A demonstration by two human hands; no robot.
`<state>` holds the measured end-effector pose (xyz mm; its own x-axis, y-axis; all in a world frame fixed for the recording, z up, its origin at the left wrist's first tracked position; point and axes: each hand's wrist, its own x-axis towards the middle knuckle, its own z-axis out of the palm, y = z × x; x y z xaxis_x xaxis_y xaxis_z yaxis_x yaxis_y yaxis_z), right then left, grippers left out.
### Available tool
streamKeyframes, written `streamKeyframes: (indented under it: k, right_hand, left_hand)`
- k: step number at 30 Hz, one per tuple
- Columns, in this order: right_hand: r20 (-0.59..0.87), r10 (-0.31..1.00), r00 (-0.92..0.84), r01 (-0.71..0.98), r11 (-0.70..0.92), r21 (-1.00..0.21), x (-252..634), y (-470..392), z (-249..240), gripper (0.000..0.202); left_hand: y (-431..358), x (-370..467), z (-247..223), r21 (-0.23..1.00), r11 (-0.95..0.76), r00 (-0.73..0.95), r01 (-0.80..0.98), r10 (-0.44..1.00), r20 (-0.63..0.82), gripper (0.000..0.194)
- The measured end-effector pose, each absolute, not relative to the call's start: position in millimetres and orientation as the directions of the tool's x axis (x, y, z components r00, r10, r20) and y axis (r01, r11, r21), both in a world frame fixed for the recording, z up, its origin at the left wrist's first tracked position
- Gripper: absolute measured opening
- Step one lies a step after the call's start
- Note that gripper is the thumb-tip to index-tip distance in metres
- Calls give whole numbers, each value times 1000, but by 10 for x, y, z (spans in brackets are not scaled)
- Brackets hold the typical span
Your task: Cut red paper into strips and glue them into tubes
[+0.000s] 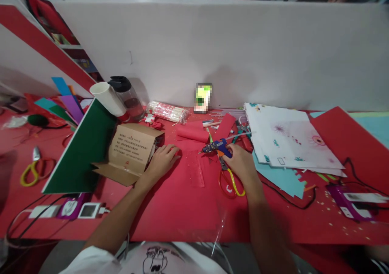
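My right hand (240, 160) is wrapped round the handle of a blue hot glue gun (215, 146). A clear glue stick juts from the back of the gun, and its nozzle points left. My left hand (164, 159) lies flat with fingers stretched out, at the edge of an opened brown cardboard box (130, 147). Between my hands is a sheet of red paper (173, 201), with a clear strip outlined by a glossy edge (195, 169) on it. Scissors with red and yellow handles (233, 184) lie just below the glue gun.
A green board (79, 152) leans beside the box. Behind stand a white cup (107, 97), a dark-lidded bottle (129, 97) and a phone (202, 98). Patterned white sheets (288, 140) lie right. Other scissors (36, 170) and power strips (71, 207) with cables lie left.
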<state>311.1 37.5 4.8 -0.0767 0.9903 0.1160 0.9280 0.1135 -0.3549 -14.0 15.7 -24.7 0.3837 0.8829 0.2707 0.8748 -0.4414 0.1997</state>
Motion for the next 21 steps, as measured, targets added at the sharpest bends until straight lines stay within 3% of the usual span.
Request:
streamKeyframes:
  k: [6, 11, 14, 21]
  right_hand:
    - [343, 939, -1, 886, 160, -436, 2948, 228, 177, 30]
    - [475, 880, -14, 912, 205, -354, 2873, 79, 389, 23]
    - [416, 909, -1, 959, 120, -259, 2976, 94, 538, 22]
    - [22, 999, -29, 999, 28, 40, 3294, 431, 405, 25]
  left_hand:
    - [73, -133, -69, 93, -345, 326, 934, 929, 174, 26]
    - [34, -128, -10, 102, -330, 324, 938, 943, 71, 36]
    - [25, -146, 13, 150, -336, 335, 930, 942, 32, 38]
    - [59, -147, 34, 191, -313, 330, 930, 942, -66, 40]
